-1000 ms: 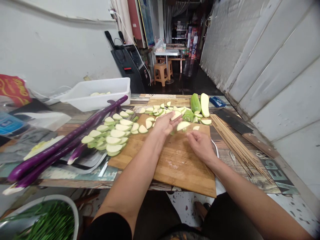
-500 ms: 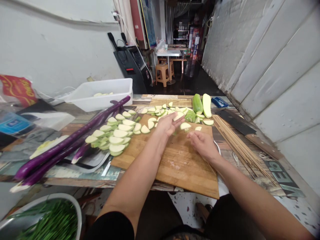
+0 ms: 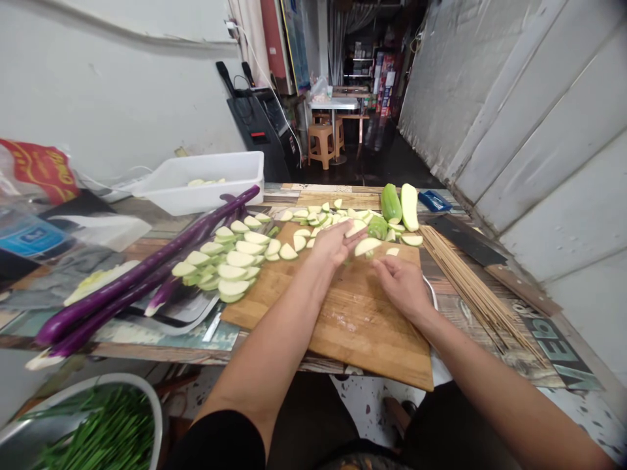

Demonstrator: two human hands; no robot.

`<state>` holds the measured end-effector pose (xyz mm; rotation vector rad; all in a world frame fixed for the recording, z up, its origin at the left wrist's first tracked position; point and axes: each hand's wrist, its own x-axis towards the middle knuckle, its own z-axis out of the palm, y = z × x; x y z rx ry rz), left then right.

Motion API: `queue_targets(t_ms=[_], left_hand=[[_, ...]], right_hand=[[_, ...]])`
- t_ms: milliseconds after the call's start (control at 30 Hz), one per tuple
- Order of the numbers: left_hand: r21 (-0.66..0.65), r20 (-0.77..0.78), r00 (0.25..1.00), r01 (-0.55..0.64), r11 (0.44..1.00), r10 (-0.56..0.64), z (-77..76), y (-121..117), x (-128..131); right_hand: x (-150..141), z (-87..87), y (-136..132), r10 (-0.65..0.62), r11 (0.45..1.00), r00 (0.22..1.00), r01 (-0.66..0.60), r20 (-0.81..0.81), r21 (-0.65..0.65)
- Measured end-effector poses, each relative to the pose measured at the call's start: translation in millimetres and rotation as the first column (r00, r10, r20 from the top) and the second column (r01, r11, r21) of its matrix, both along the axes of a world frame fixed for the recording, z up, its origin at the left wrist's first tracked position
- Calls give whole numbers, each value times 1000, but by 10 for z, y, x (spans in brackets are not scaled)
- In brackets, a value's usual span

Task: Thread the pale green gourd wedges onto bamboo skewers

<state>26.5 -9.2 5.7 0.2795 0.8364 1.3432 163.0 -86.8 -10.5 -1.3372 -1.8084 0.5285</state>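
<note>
My left hand (image 3: 336, 241) is over the far part of the wooden cutting board (image 3: 343, 320), its fingers closed about a pale half-round zucchini slice (image 3: 356, 228). Just in front of its fingertips is another zucchini slice (image 3: 367, 246). My right hand (image 3: 401, 281) is closed in a pinch close by; a thin stick, seemingly a bamboo skewer, shows below the palm and is mostly hidden. Rows of slices on the left (image 3: 240, 259) overlap at the board's edge. More loose slices lie along its far side, near a zucchini piece (image 3: 390, 203) and a cut half (image 3: 409, 207).
Bamboo skewers (image 3: 475, 287) and a cleaver (image 3: 470, 241) lie on the right. Long purple eggplants (image 3: 147, 267) rest across a tray on the left, before a white plastic tub (image 3: 210, 196). A metal bowl (image 3: 155, 411) of green vegetables stands low at left.
The whole view has shifted slightly, with things appearing a little further right. Both hands keep nearly the same pose over the board.
</note>
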Motion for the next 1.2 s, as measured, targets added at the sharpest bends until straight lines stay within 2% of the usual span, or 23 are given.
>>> queue_targets(t_ms=[167,267,333,433,500,633,900,1200], left_hand=[[-3,-10,1000,-5,1000,5,-37,18,18],[39,-26,1000,10,999,-9,-6,-16,33],[65,-55,995,92,994,-88,34,-68,54],[76,-96,958,279,957,-271,83,-165,108],[69,-106,940,331,941,-323,97,-218,155],[16,-123,953,281,959,-277,86,-276,246],[73,-119,961,258,963,-248,4,-278,279],[75,-205,936,306,949,-286,45,-360,383]], right_hand=[[-8,-22,47,23,998,996,-28,-84,-61],[-10,-8,62,-16,999,997,12,-73,-45],[-6,15,65,-48,999,996,47,-71,-10],[1,50,58,-52,998,994,53,-91,18],[2,60,51,-39,999,994,41,-99,16],[0,40,45,-35,999,994,37,-101,19],[14,-12,47,-42,998,996,46,-83,51],[50,29,100,-76,997,990,77,-117,11]])
